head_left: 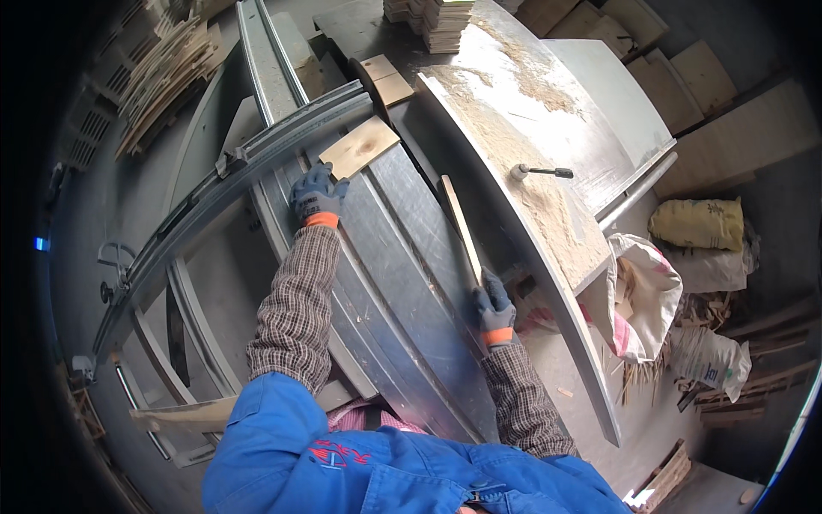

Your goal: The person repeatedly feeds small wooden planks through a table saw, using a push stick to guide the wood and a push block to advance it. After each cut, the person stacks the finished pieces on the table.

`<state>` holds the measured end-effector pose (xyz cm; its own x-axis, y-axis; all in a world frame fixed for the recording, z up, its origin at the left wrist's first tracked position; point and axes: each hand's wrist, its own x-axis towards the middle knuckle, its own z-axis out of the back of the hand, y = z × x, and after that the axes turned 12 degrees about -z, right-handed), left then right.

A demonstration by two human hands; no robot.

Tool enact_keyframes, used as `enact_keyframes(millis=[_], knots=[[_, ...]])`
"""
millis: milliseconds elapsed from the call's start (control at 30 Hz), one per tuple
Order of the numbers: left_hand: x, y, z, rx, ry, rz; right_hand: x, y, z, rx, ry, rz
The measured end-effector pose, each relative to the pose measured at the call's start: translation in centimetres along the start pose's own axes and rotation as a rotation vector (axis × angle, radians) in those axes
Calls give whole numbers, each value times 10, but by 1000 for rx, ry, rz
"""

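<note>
My left hand (318,195), in a grey glove with an orange cuff, is closed on the near corner of a small rectangular wooden board (360,148). The board lies on the grooved metal sliding table (390,248), against the metal fence (295,137) across its far end. My right hand (494,306), gloved the same way, grips the near end of a thin wooden stick (462,231). That stick points away from me along the right edge of the sliding table. Part of my right fingers is hidden by the back of the glove.
A long metal rail (531,244) borders the sawdust-strewn tabletop (556,163) on the right. A black-handled lever (544,172) sits there. Two small boards (387,80) lie beyond the fence. Stacked wood pieces (445,26) stand farther back. An open white sack (642,300) is at right.
</note>
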<state>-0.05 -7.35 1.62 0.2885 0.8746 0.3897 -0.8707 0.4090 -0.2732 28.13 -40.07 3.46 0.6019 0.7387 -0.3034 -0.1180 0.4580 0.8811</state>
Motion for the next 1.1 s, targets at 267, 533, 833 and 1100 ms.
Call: enact_keyframes(millis=[267, 533, 833, 1100], knots=[[-23, -13, -7, -58, -84, -87, -20, -9, 16, 59, 24, -66], [-10, -32, -16, -13, -197, -35, 8, 21, 0, -8, 83, 70], [16, -68, -34, -88, -91, -114, 37, 54, -23, -101, 81, 88], [33, -74, -49, -33, -155, -113, 52, 48, -43, 32, 12, 160]])
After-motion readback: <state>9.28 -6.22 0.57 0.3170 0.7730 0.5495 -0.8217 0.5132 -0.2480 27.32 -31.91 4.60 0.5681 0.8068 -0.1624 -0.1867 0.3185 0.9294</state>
